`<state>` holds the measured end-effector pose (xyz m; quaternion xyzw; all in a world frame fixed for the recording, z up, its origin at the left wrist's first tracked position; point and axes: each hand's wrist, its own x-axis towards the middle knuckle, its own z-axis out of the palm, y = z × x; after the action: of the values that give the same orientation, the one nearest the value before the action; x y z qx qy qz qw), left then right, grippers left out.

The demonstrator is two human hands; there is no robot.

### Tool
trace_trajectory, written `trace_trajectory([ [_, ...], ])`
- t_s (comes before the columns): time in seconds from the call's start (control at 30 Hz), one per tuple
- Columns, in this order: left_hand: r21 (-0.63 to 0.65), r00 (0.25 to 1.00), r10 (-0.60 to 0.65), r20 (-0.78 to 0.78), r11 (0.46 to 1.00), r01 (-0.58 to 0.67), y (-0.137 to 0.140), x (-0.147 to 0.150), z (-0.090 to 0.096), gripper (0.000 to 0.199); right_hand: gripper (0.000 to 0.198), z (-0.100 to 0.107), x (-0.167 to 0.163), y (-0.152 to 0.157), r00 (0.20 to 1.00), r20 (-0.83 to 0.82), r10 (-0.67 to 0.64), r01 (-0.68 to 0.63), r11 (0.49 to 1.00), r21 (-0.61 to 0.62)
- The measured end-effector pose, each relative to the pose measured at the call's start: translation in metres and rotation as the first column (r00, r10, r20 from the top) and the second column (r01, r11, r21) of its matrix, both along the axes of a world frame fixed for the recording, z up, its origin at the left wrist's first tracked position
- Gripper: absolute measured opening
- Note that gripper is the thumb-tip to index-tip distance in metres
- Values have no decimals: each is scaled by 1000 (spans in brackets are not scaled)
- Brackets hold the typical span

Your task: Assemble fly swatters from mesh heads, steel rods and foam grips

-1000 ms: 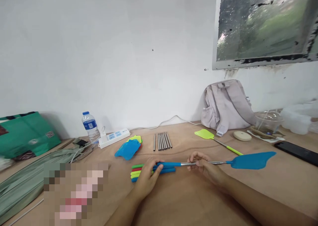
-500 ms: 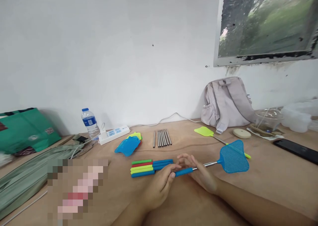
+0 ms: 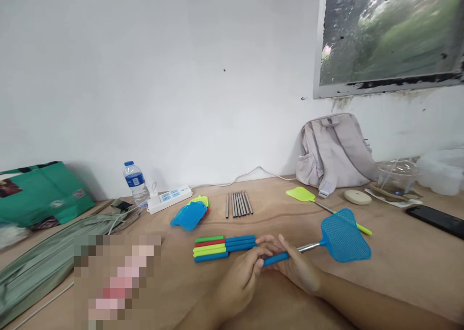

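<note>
Head view: blue swatter (image 3: 329, 238) is above bench (image 3: 174, 296). L hand (image 3: 237, 277): fingers grip handle (image 3: 276, 259) at its end. R hand (image 3: 300, 269) is at handle/rod (image 3: 308, 247) join, fingers partly hidden, can't tell if gripping.

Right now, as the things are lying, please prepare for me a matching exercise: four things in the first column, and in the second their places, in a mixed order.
Things
1. Blue fly swatter
2. Metal rods
3. Backpack
4. Phone

Places
A. Laid side by side, between the coloured handles and the wall
B. Lying at the picture's right edge
C. Handle end in the left hand, with the right hand at it too
D. Upright, below the window

Pairs: 1-C, 2-A, 3-D, 4-B.
</note>
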<state>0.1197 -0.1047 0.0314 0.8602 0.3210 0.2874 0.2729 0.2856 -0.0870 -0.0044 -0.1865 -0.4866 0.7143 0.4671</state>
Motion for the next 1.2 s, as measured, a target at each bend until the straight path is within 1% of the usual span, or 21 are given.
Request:
trace_trajectory([
  [0.07,40,997,57,-61,998,-55,0,7,0,25,41,-1,0,7,997,30,-64,66,996,-52],
  [0.1,79,988,105,-113,992,-96,0,10,0,23,38,-2,0,11,990,55,-127,131,988,-87],
  [0.13,130,972,156,-177,982,-134,0,13,-1,21,35,-3,0,15,977,82,-196,205,971,-123],
  [0.2,238,920,242,-310,956,-171,1,16,-3,21,32,-6,2,21,943,132,-305,326,926,-190],
  [0.27,316,866,302,-399,932,-179,3,16,-6,21,34,-8,5,24,922,148,-358,385,891,-240],
  [0.33,354,828,343,-444,916,-190,6,12,-8,24,36,-9,10,28,904,110,-413,427,856,-291],
  [0.43,380,788,394,-473,898,-221,13,4,-10,28,37,-8,20,36,846,7,-533,495,780,-382],
  [0.5,374,778,405,-481,897,-237,17,-1,-10,28,34,-9,26,43,823,-36,-566,504,758,-414],
  [0.6,355,785,398,-474,903,-243,22,-5,-7,28,31,-9,31,49,816,-54,-576,513,764,-391],
  [0.73,345,811,388,-438,905,-247,21,-8,-3,29,29,-4,32,47,809,-83,-581,541,793,-281],
  [0.8,350,811,400,-427,900,-260,19,-7,-2,29,29,0,30,43,810,-70,-582,551,796,-249],
  [0.87,365,799,426,-424,888,-280,15,-5,-4,29,32,3,23,38,807,-44,-589,562,788,-251],
  [0.97,410,762,471,-444,863,-295,10,5,-11,35,38,2,8,26,805,29,-593,578,770,-271],
  [1.03,441,727,480,-492,857,-267,7,12,-15,39,41,0,-2,16,820,96,-565,568,779,-265],
  [1.1,453,697,455,-554,867,-207,5,17,-16,42,42,0,-8,7,818,177,-548,576,786,-224],
  [1.2,432,689,398,-606,892,-136,4,18,-12,45,40,5,-8,3,772,298,-561,613,782,-116],
])
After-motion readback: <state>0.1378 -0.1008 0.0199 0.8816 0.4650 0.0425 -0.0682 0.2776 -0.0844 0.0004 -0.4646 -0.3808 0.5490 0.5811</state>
